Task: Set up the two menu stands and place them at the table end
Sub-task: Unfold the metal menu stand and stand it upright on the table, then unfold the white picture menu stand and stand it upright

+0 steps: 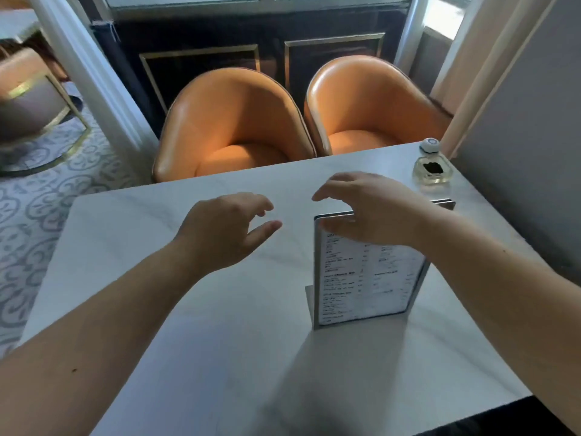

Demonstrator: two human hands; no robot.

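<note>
A menu stand (364, 278) stands upright on the white marble table (157, 278), right of centre, its printed page facing me. Behind it, the top edge of a second menu stand (446, 203) shows past my wrist; the remainder is hidden. My right hand (367, 206) hovers over the top edge of the front stand, fingers spread, and I cannot tell whether it touches. My left hand (226, 228) is in the air to the left of the stand, fingers apart, holding nothing.
A glass bottle with a dark label (432, 171) and a small white round device (429, 144) sit at the far right corner by the wall (518, 152). Two orange chairs (232, 127) stand along the far edge. A patterned floor lies to the left.
</note>
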